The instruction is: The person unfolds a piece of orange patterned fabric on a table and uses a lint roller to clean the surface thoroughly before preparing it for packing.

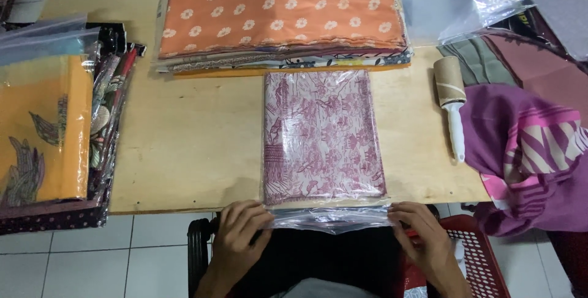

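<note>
Packing step in hand, by the look of it: closing the open end of a clear plastic bag [324, 145] around a folded maroon-and-white patterned cloth [321, 135]. Bagged cloth flat on the wooden table [184, 145], centre, its near end at the table's near edge. Left hand [242, 227] and right hand [419, 230] each pinching a corner of the bag's loose flap [331, 217], fingers curled shut on the plastic, flap hanging just off the near edge. Far side: a stack of folded fabrics [278, 13], orange with white flowers on top. Left: more bagged cloths [43, 126], yellow uppermost. Right: a lint roller [451, 99] just beside a purple and pink cloth [527, 151]. Near right, below table level: a red perforated basket [478, 255].

Next move, judged from this: both grips kept even, flap pulled taut and folded flat toward the cloth, without wrinkling the plastic or dragging the package off the edge.
</note>
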